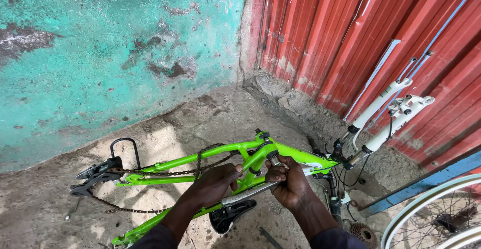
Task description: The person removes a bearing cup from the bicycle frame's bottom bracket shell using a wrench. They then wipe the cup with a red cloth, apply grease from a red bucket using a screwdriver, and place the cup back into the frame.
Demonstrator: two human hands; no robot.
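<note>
A bright green bicycle frame (210,152) stands upside down on the concrete floor, without wheels. My left hand (215,181) grips the frame's tube near a loose chain (165,173) that hangs along the rear stays. My right hand (286,179) is closed around a silver metal tube (245,193) by the bottom bracket (272,156). A black saddle (231,214) rests on the ground under my hands. White suspension fork legs (388,112) point up to the right.
A teal painted wall (110,53) stands behind, a red corrugated metal wall (361,33) to the right. A spoked wheel (436,221) leans at the bottom right. A black kickstand (125,146) and rear derailleur (92,176) sit at the frame's left end.
</note>
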